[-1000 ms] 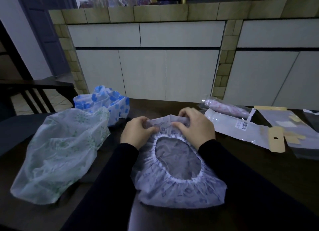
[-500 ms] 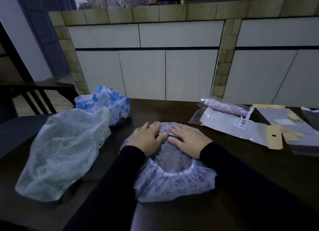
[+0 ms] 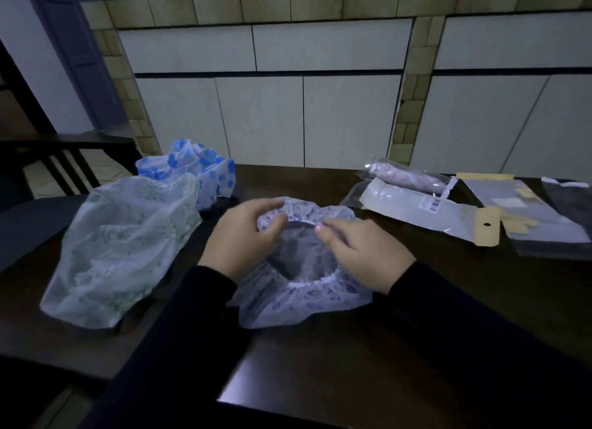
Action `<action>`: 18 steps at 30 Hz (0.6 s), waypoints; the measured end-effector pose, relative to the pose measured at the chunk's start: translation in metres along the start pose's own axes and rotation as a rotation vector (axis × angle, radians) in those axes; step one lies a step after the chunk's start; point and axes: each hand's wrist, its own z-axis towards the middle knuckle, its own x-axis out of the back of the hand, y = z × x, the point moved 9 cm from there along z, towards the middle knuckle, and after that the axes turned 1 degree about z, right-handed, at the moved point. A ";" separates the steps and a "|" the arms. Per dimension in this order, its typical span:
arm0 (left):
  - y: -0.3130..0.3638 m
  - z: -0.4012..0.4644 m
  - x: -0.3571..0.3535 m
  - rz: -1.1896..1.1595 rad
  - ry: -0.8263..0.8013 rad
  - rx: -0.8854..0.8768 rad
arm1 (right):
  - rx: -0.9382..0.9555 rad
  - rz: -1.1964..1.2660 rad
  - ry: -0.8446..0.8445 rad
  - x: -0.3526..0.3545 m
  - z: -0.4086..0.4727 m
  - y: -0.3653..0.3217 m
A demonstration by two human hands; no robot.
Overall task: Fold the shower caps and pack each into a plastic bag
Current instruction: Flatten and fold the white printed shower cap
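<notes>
Both hands (image 3: 243, 236) now pinch cap's (image 3: 304, 297) far rim.

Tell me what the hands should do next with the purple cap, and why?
Probably pull the far rim toward the near rim, folding the purple cap in half. The left hand and right hand both pinch the far elastic edge, and the cap lies open and round on the table, not folded. The empty bag waits at the right.
</notes>
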 end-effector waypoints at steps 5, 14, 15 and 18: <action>-0.013 -0.048 -0.051 0.385 -0.504 0.189 | -0.015 -0.323 -0.321 -0.047 -0.016 0.022; -0.027 -0.053 -0.046 0.398 -0.555 0.127 | 0.001 -0.322 -0.349 -0.039 -0.020 0.040; -0.023 -0.052 -0.042 0.395 -0.524 0.114 | 0.032 -0.279 -0.327 -0.035 -0.020 0.036; -0.009 -0.050 -0.027 0.415 -0.356 0.052 | 0.157 -0.168 -0.257 -0.023 -0.022 0.023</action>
